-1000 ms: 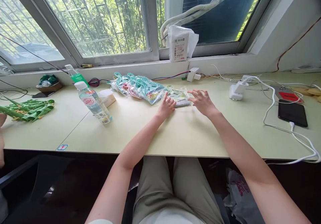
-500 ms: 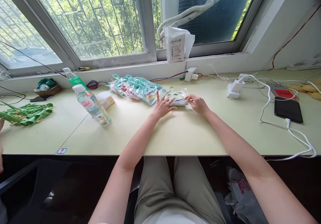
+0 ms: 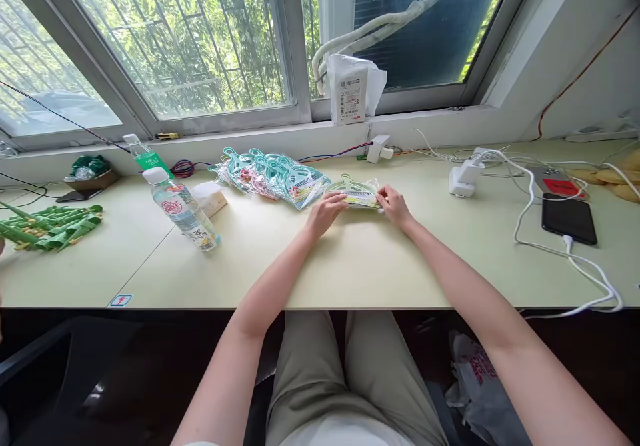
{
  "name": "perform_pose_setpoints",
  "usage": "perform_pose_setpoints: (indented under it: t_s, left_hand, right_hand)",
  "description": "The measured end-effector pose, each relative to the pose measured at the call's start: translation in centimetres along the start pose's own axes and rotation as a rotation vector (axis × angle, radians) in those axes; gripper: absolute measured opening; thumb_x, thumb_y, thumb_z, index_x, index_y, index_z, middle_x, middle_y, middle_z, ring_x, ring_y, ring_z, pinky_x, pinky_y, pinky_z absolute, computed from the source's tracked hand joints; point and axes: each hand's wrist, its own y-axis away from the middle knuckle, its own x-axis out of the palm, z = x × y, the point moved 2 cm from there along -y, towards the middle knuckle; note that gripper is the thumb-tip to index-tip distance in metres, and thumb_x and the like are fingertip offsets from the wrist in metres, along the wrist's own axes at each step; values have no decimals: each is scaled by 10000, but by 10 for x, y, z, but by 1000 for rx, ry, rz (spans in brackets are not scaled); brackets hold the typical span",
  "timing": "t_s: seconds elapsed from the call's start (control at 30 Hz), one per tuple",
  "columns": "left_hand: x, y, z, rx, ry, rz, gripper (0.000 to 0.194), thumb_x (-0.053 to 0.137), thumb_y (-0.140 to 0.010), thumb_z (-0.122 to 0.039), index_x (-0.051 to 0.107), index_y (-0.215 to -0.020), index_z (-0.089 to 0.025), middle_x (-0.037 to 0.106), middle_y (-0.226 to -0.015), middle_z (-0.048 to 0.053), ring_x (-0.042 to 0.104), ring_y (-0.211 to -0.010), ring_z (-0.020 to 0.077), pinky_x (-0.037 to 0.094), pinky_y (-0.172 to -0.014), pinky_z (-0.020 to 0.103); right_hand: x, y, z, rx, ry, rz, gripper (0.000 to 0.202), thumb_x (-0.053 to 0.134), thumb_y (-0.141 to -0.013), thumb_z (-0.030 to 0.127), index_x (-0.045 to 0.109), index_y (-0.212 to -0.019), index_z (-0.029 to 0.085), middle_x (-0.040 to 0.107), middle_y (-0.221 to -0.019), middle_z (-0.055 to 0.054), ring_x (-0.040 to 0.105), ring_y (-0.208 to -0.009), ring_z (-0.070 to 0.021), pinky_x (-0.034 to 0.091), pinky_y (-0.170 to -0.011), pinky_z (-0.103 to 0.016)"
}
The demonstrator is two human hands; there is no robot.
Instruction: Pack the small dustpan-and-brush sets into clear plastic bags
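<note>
Window [image 3: 220, 39] seen behind pale table [image 3: 350, 273]. Toward table's back edge, bagged green hangers [image 3: 357, 196] gripped at two ends by left hand [image 3: 326, 211] and right hand [image 3: 394, 206]. Teal hangers [image 3: 287, 178], bagged already, heaped on left-edge side. Whether held bag is sealed cannot be told.

2 bare arms [image 3: 274, 285] are stretched forward; the left hand [image 3: 324, 215] is turned inward, fingers [image 3: 337, 198] together, the right hand [image 3: 395, 207] drawn into a pinch
</note>
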Motion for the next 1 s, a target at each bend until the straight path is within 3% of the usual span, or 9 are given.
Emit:
perform_pose_setpoints:
  t_s: [0.13,0.23,0.33,0.47,0.57,0.7,0.8,0.9,1.0]
  left_hand:
    - [-13,-5,6,-218,-55,-187,179,606,-906,-364,716,-919,-224,549,-1425,93,400,-1415,271,301,-1162,553]
    - [-20,-6,17,-245,108,-27,249,675,-854,-307,684,-1092,-233,639,-1321,94,543,-1296,250,404,-1094,462]
    - [-19,-3,26,-296,238,100,168,669,-830,-255,743,-977,-218,770,-973,48,702,-966,203,507,-910,321]
    - [-9,-2,17,-394,156,75,170,606,-841,-226,775,-846,-232,772,-866,17,700,-838,185,505,-833,302]
    - [0,-3,6,-417,143,74,209,576,-842,-191,772,-891,-243,768,-877,11,693,-864,188,504,-851,319]
    - [10,-2,4,-455,86,-3,160,590,-873,-220,745,-915,-222,714,-1108,68,630,-1101,224,467,-980,380]
    - [14,0,11,-549,66,-35,90,629,-861,-207,711,-872,-172,552,-1350,140,481,-1322,254,397,-1080,397]
    - [16,3,17,-613,140,-42,43,642,-853,-198,664,-868,-164,541,-1311,141,511,-1287,230,412,-1070,376]
    - [12,4,14,-588,143,-87,45,651,-849,-214,626,-825,-185,588,-1172,104,573,-1166,223,443,-1027,386]
  right_hand:
    - [4,2,7,11,-47,-10,146,397,-908,359,417,-809,255,578,-717,-24,552,-699,-209,441,-734,-345]
    - [5,4,10,3,-60,8,180,361,-945,382,454,-863,251,600,-756,-32,562,-727,-205,461,-765,-346]
    - [3,5,8,15,-13,59,288,391,-945,466,561,-958,235,673,-974,-92,595,-926,-242,466,-887,-410]
    - [0,8,4,-44,-31,272,347,618,-837,511,706,-1054,255,549,-1411,-83,441,-1329,-311,320,-1112,-508]
    - [-2,8,-4,75,-162,224,294,674,-804,462,754,-975,236,449,-1505,-88,448,-1354,-301,364,-1107,-458]
    - [2,5,-11,314,-145,90,243,701,-761,413,732,-822,180,502,-1445,-145,558,-1237,-293,445,-1027,-434]
    - [9,4,-4,407,-54,38,172,700,-728,349,702,-728,178,668,-1197,-142,627,-1103,-282,467,-982,-418]
    - [13,7,2,462,-36,-45,172,687,-714,344,708,-798,196,718,-983,-109,640,-1032,-291,495,-928,-433]
    - [10,10,-1,504,-170,-69,355,729,-650,300,674,-994,228,707,-995,-84,651,-989,-262,533,-872,-420]
